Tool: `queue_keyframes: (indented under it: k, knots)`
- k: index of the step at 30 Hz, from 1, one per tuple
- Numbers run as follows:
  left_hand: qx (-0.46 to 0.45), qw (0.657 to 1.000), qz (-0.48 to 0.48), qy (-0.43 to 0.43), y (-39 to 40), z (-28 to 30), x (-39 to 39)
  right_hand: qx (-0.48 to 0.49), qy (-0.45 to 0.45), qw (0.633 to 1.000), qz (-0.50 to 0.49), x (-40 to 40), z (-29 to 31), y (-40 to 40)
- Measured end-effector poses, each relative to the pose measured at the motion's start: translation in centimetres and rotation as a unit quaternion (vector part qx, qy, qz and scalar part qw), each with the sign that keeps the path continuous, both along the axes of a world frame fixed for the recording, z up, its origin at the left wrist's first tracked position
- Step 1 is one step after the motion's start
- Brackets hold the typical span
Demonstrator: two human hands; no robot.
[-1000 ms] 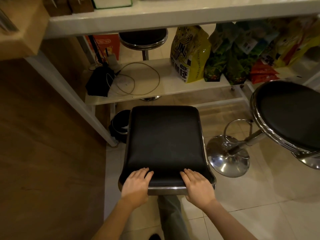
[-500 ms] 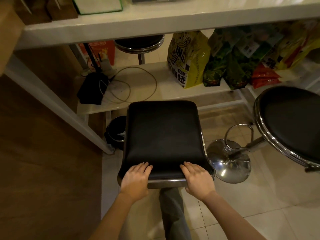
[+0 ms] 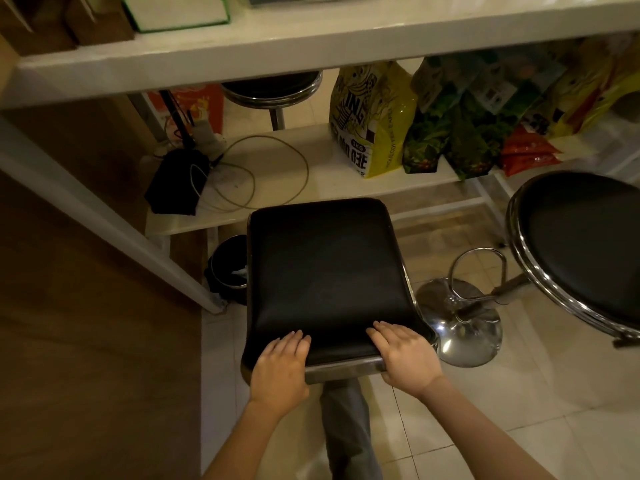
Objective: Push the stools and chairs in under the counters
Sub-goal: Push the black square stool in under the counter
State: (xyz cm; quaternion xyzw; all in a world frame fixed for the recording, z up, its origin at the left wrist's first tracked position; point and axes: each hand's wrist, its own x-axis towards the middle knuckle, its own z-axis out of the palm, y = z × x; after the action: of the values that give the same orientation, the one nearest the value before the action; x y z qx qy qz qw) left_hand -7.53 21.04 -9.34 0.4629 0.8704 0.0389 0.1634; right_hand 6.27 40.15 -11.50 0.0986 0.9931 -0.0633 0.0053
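Note:
A square black stool [image 3: 325,271] with a chrome rim stands in front of the white counter [image 3: 311,46]. Its far edge reaches the lower shelf [image 3: 287,174]. My left hand [image 3: 280,365] grips the seat's near left corner, and my right hand [image 3: 405,355] grips the near right corner, fingers lying on the cushion. A round black stool [image 3: 585,244] with a chrome base [image 3: 460,320] stands to the right, out from the counter. Another round stool [image 3: 273,88] shows behind the counter.
Bags [image 3: 374,116] of goods fill the lower shelf on the right. A black pouch [image 3: 176,181] and cables [image 3: 249,174] lie on its left. A small black bin [image 3: 228,265] sits on the floor left of the stool, beside the counter's white leg [image 3: 104,216].
The square stool has slid forward toward the counter, its far edge now at the lower shelf. Both hands keep their grip on the near edge.

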Motion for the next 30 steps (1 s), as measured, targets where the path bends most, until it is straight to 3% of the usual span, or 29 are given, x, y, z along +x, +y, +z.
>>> queue_keyframes:
  k: [17, 30]
  knots:
    - [0.024, 0.999, 0.03, 0.001, 1.9, -1.3, 2.0, -0.014, -0.044, 0.998, 0.041, 0.2, 1.0, 3.2]
    - [-0.019, 0.998, 0.06, 0.01, 1.7, 0.7, 1.6, -0.06, -0.075, 0.995, 0.022, 0.3, 1.4, 2.0]
